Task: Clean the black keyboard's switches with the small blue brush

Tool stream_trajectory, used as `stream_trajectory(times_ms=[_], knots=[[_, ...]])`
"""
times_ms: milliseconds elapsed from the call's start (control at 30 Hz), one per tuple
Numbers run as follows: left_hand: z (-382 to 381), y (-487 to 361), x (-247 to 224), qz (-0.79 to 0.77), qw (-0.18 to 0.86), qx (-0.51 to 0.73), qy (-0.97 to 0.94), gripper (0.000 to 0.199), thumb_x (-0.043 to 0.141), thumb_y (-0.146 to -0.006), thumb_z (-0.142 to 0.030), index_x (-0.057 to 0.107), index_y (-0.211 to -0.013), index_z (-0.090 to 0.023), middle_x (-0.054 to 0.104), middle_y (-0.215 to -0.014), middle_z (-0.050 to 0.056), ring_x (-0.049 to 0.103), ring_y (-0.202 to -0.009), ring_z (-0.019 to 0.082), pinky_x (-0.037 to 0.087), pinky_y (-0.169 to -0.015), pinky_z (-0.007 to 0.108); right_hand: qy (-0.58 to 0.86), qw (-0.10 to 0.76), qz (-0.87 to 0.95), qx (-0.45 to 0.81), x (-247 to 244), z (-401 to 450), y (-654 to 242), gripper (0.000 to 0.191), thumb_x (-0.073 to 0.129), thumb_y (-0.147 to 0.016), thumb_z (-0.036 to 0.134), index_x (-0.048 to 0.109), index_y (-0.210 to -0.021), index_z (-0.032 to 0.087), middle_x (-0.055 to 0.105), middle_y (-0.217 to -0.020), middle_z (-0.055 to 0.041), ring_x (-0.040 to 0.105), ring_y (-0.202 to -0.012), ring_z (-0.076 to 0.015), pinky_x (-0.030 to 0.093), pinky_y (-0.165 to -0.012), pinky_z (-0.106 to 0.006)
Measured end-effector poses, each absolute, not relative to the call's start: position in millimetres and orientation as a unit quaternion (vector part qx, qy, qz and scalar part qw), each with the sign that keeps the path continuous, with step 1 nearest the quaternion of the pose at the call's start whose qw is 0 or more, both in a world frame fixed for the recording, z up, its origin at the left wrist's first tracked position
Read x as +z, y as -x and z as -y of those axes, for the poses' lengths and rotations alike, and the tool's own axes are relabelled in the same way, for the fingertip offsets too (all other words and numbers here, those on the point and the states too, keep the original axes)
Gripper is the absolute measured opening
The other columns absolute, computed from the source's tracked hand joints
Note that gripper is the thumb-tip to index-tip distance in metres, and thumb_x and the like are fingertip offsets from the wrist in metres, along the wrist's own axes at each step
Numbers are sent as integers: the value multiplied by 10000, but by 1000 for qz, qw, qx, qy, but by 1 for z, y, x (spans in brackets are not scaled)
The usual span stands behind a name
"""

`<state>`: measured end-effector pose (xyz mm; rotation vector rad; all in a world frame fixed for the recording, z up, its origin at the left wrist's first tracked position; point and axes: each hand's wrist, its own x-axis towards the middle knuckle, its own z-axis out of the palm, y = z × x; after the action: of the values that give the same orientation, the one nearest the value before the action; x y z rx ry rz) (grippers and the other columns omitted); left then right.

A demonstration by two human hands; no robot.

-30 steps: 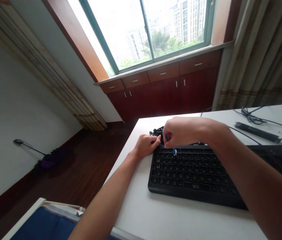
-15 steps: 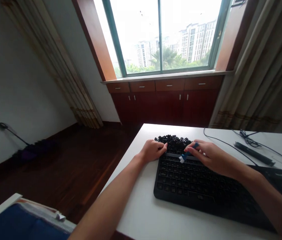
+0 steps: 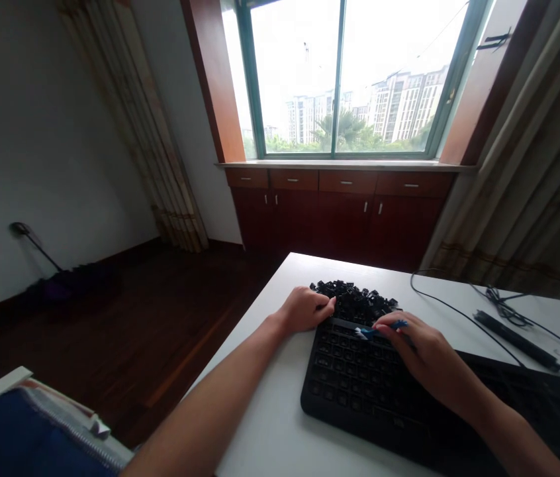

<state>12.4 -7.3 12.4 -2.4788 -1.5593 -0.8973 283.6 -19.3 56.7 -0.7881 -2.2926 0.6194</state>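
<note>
A black keyboard (image 3: 354,391) with its keycaps off lies on the white table (image 3: 265,391). My right hand (image 3: 416,344) pinches a small blue brush (image 3: 368,333), whose white bristles are over the keyboard's upper left rows. At the keyboard's upper left corner rests my left hand (image 3: 307,309), its fingers curled around the edge. Just behind the keyboard, between my hands, is a heap of loose black keycaps (image 3: 359,298).
A long black bar (image 3: 517,339) and a coiled black cable (image 3: 501,308) lie at the table's back right. On the left stands a chair with blue fabric (image 3: 26,437). Red cabinets (image 3: 300,215) are under the window.
The view has shifted, so the table and keyboard sit lower. The brush in my right hand has turned from steeply slanted to nearly level. My left hand keeps its place at the corner.
</note>
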Motion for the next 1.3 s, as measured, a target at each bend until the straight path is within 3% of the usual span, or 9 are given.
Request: stream_trajectory(times_ms=[200,467,600,867,1033,1167,1300], knots=[[7,-13,14,510,43,-288,809,542,404,-962,-394,490,-475,-173,421,-415,-36,254,-411,82,241,-507,258,314,322,854,262,44,19,-280,249,409,-987,332,643,-1020,255,684,-1080,-66,636,-1017,-221,502,-905,-369],[6,-12,13,512,50,-286,809,538,411,-959,-386,471,-470,-172,417,-404,-41,248,-404,80,243,-504,249,354,348,853,161,35,16,-284,259,366,-995,319,604,-1041,230,681,-998,-88,657,-861,-241,521,-804,-426],[6,-13,14,513,49,-283,809,533,415,-958,-381,462,-470,-171,400,-407,-43,236,-410,81,246,-504,250,343,345,852,193,40,18,-282,253,394,-992,330,628,-1043,247,697,-1027,-79,660,-933,-237,525,-840,-400],[7,-13,15,520,40,-278,807,525,418,-955,-382,448,-480,-161,355,-423,-47,182,-449,84,240,-504,239,328,373,843,205,29,19,-280,277,431,-989,334,602,-1195,263,704,-1028,-54,665,-873,-197,525,-806,-346],[7,-13,14,523,32,-276,806,525,413,-957,-382,444,-483,-156,342,-431,-50,165,-466,85,239,-511,235,318,380,848,190,19,12,-281,217,437,-990,325,618,-1080,247,689,-1021,-55,639,-920,-208,495,-843,-365],[7,-13,14,526,28,-274,805,519,421,-954,-382,434,-488,-155,329,-433,-53,176,-463,81,231,-511,232,337,352,834,260,18,13,-279,257,432,-995,352,597,-1181,285,692,-1066,-29,646,-953,-184,497,-856,-329],[7,-13,14,528,27,-272,804,513,420,-955,-385,420,-496,-155,322,-437,-54,178,-465,80,231,-516,228,353,404,809,240,18,15,-279,237,440,-991,357,626,-1110,273,687,-1071,-30,639,-949,-184,489,-851,-322]])
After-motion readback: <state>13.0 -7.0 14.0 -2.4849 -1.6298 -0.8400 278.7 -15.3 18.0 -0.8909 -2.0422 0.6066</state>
